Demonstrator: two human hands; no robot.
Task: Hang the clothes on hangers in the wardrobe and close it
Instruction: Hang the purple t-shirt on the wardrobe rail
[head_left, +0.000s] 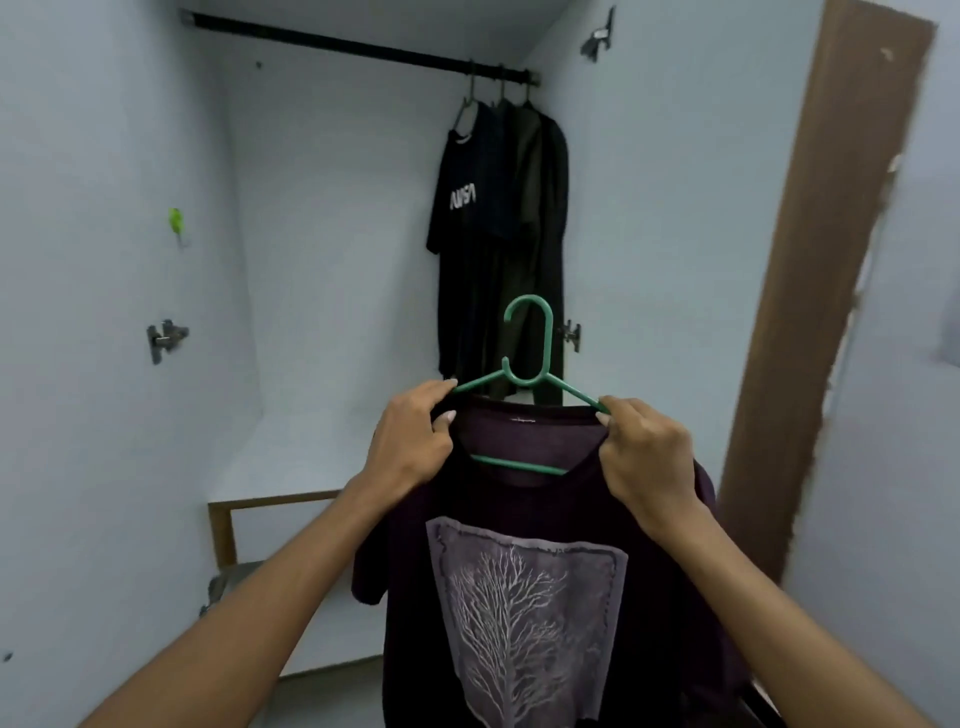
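Two bare forearms, no sleeves in view, left hand (410, 441), right hand (647, 457), pale fingernails

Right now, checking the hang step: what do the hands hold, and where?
Both grip the purple T-shirt at its shoulders on the green hanger: left hand, right hand.

rail (337, 44) bare at left, hung clothes (498, 234) crowd its right end

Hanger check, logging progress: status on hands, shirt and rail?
Left hand and right hand grip shirt at hanger shoulders. Hanger not on rail. Three garments hung at right; rail's left bare.
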